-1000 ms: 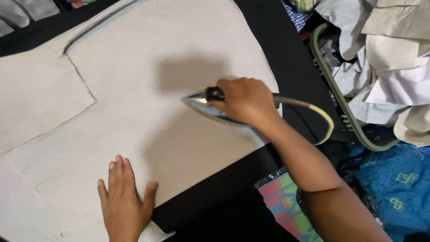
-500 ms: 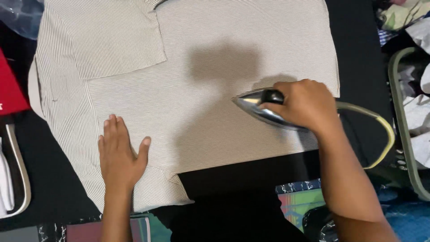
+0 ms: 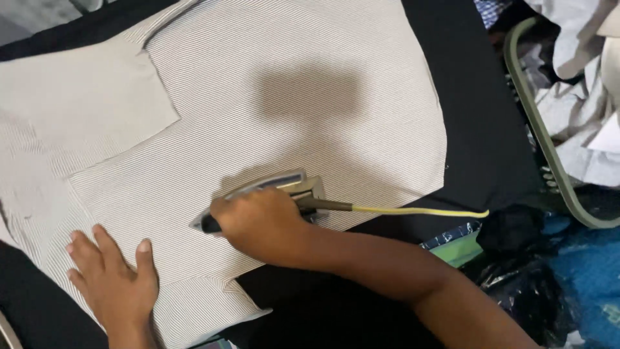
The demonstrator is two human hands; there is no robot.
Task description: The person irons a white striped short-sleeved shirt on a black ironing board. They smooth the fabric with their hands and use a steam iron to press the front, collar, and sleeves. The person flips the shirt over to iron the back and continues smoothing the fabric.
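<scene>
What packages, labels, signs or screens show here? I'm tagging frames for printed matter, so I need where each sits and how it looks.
Glossy packet or printed sheet: below the black ironing surface, right of the right hand on the iron; flat, green with dark blue patterned edge, partly hidden.
No labels, signs or screens in view; none on the striped shirt under the left hand.

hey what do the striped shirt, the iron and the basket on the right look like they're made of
Striped shirt: thin woven cloth, probably cotton; matte, lies flat.
Iron: shiny metal body by its sheen, dark handle likely plastic, gripped by the right hand.
Basket: seemingly moulded green plastic, with a smooth rim.
</scene>
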